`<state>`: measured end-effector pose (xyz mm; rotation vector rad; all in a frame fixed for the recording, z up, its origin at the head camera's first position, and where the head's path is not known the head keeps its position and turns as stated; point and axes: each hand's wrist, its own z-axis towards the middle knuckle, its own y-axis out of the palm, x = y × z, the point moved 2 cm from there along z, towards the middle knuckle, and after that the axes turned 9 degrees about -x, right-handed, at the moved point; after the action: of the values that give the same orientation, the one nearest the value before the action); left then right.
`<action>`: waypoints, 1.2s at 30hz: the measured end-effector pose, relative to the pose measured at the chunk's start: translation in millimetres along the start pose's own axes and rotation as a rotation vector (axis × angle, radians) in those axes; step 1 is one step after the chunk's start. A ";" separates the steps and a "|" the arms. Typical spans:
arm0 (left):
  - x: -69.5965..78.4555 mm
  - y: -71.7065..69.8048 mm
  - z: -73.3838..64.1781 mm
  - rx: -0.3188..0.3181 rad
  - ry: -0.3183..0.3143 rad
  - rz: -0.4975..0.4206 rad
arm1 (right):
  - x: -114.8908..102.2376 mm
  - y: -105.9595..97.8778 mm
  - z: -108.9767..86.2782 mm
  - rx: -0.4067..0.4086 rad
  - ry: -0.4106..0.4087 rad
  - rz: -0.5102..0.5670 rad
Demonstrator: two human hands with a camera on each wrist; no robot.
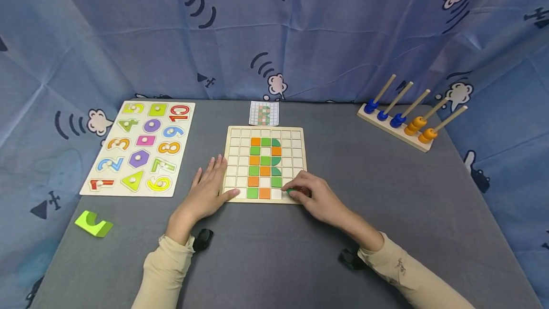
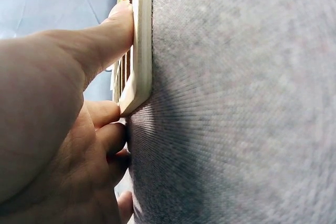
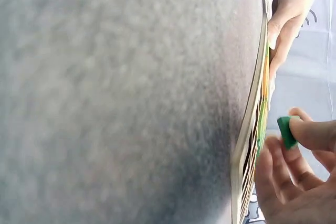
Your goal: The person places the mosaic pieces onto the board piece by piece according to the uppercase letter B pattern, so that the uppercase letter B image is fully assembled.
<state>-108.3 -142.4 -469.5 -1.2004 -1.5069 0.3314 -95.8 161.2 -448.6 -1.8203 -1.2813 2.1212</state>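
A wooden grid board [image 1: 234, 150] lies on the grey table, holding orange, green and white square tiles [image 1: 265, 170] in its middle columns, with dark green rounded tiles [image 1: 276, 161] at their right. My left hand [image 1: 208, 187] rests at the board's left side, fingers extended and thumb over the front left corner. In the left wrist view, the thumb [image 2: 113, 35] presses on the board's edge. My right hand [image 1: 315, 194] pinches a dark green tile [image 3: 287, 132] between thumb and fingertips, close over the board's front right part. Its fingers partly cover the cells there.
A small pattern card [image 1: 264, 113] lies just behind the board. To the left are a number and shape puzzle [image 1: 175, 175] and a lime green notched block [image 1: 93, 224]. A peg stand [image 1: 388, 128] with blue and orange beads stands at the back right. A patterned curtain [image 1: 334, 37] hangs behind.
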 end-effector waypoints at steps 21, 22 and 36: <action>0.8 -1.3 1.4 0.000 -0.006 0.010 | -3.8 21.6 25.6 0.121 0.175 0.013; 1.0 -1.2 1.5 -0.001 -0.005 0.010 | -4.2 22.0 26.6 0.111 0.184 0.014; 2.6 -3.9 1.8 0.007 0.005 0.036 | -9.7 24.3 29.6 0.103 0.210 -0.014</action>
<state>-111.3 -141.4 -465.7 -1.2233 -1.4802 0.3571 -107.0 124.3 -457.3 -1.9233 -1.1123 1.8902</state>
